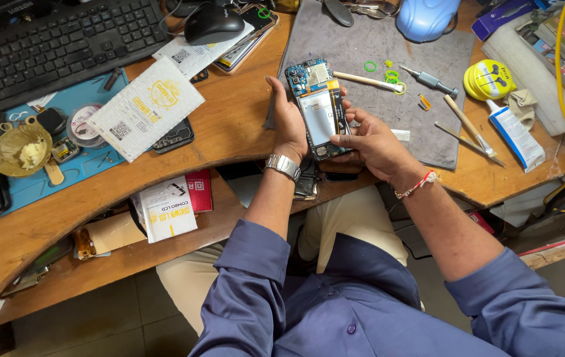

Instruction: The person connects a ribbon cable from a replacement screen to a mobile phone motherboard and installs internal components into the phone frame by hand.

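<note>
Both hands are up over the front edge of the bench, and the opened smartphone [319,109] sits between them, back cover off, circuit board and pale battery facing up. The left hand [289,122] cups its left side, fingers wrapped around the frame; the right hand [368,142] grips the lower right edge, thumb laid across the battery. To do this well, I'd say keep the frame braced in the left palm, press lightly, and stay off the exposed board at the top.

Now the packaging: a white flat pouch [145,108] with yellow print lies tilted toward the left part of the bench, beside the keyboard [44,39]. A white-and-blue glue tube [514,135] rests near the right edge, a round yellow tape roll [487,78] just behind it. On the lower shelf, a white booklet [167,210] overlaps a red box [199,188].
</note>
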